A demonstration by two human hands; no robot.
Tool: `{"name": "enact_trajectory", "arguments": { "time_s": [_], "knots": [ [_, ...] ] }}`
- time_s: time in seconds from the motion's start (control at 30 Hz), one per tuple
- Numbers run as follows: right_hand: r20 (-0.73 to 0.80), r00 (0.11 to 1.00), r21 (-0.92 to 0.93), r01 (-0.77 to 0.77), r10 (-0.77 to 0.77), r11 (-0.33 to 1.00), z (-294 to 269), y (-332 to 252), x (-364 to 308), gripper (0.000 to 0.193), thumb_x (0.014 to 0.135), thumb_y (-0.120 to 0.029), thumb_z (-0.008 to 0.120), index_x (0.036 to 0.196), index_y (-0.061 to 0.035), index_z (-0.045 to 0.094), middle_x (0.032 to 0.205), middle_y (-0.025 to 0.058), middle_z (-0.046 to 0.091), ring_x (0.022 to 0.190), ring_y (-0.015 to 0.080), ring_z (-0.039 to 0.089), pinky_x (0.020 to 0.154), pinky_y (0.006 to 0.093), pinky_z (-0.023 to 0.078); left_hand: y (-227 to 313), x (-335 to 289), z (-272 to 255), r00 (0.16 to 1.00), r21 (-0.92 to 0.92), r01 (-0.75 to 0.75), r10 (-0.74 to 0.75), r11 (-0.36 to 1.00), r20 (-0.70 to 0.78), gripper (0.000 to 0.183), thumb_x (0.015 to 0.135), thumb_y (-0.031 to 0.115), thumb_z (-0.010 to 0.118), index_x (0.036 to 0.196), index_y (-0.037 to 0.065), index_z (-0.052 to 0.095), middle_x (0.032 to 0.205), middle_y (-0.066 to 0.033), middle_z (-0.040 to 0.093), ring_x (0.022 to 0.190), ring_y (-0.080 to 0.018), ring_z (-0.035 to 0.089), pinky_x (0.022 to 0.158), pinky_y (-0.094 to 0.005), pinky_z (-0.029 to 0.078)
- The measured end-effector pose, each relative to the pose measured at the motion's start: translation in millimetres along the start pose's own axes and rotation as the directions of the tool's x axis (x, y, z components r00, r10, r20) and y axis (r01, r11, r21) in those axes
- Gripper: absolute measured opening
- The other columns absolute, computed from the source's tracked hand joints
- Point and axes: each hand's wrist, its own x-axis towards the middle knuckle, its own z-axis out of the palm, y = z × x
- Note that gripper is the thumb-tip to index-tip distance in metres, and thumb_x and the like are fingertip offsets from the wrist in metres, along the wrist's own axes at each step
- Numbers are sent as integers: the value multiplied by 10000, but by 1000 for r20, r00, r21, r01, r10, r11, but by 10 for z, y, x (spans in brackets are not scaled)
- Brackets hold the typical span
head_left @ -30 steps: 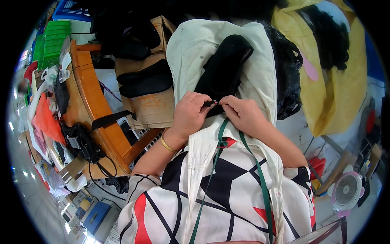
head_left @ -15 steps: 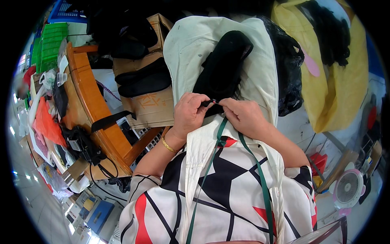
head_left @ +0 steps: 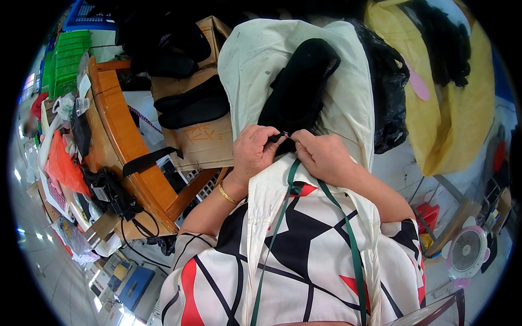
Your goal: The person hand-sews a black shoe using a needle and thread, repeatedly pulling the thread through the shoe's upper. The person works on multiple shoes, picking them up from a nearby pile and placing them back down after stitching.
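Observation:
A black shoe point(head_left: 304, 76) lies on the white cloth point(head_left: 250, 60) over my lap, its near end by my fingers. My left hand point(head_left: 253, 148) is closed, thumb and forefinger pinching a black strap point(head_left: 276, 138) at the shoe's near end. Close beside it, my right hand point(head_left: 322, 154) is closed too, fingertips pressed together at a tiny pinkish and pale piece at the strap's end. What that small piece is I cannot make out. The fingertips of both hands almost touch.
To the left, black shoes point(head_left: 194, 108) rest on a cardboard box point(head_left: 201, 146) beside a wooden chair point(head_left: 122, 114). A black plastic bag point(head_left: 389, 103) and a yellow sack point(head_left: 429, 130) with black items stand at the right. A white fan point(head_left: 466, 249) is lower right.
My right fingertips have shifted slightly left, closer to my left fingers. The shoe and cloth have barely moved.

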Motion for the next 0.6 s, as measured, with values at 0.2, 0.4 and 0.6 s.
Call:
{"name": "enact_trajectory", "arguments": {
  "time_s": [0.2,0.4,0.6],
  "knots": [
    [3,1000,-4,14,-14,1000,84,31,35,126,923,-107,574,1031,-49,545,656,176,609,587,373,618,540,459,480,-1,-28,22,999,-3,-26,26,1000,-33,221,758,56,808,923,74,663,835,-70,666,725,-261,608,610,-341,491],
    [-85,996,171,-21,36,985,138,34,109,132,941,-81,559,1059,-30,527,681,181,608,608,370,619,562,432,481,-1,-34,35,990,5,-138,139,990,-32,306,669,-22,772,939,74,667,855,-68,668,741,-259,620,627,-348,511],
    [67,983,424,-181,169,887,-26,-22,285,122,943,-83,571,1048,-21,564,761,151,640,681,293,630,641,366,497,-62,-43,17,964,74,-263,264,962,-7,364,620,-5,713,972,83,683,882,-49,654,772,-252,631,649,-333,537]
  ]
}}
